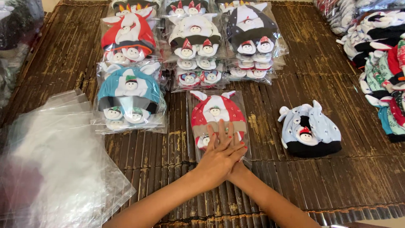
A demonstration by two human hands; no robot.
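Note:
My two hands lie flat, one over the other, on the lower end of a red and white baby hat in a clear bag point(216, 110) at the middle of the dark slatted mat point(177, 147). My left hand point(217, 159) is on top with its fingers pointing up and to the right. Under it is my right hand point(220, 134), whose fingers point straight up over the hat's small snowman figures. My forearms cross at the wrists. Neither hand grips anything. A loose pale blue hat with a black brim point(310, 128) lies unbagged to the right.
A bagged teal hat point(130, 97) lies to the left of my hands, with stacks of bagged hats point(194, 38) behind it. A pile of empty clear bags point(55, 169) lies at the near left. Loose hats point(386, 63) are heaped at the right edge.

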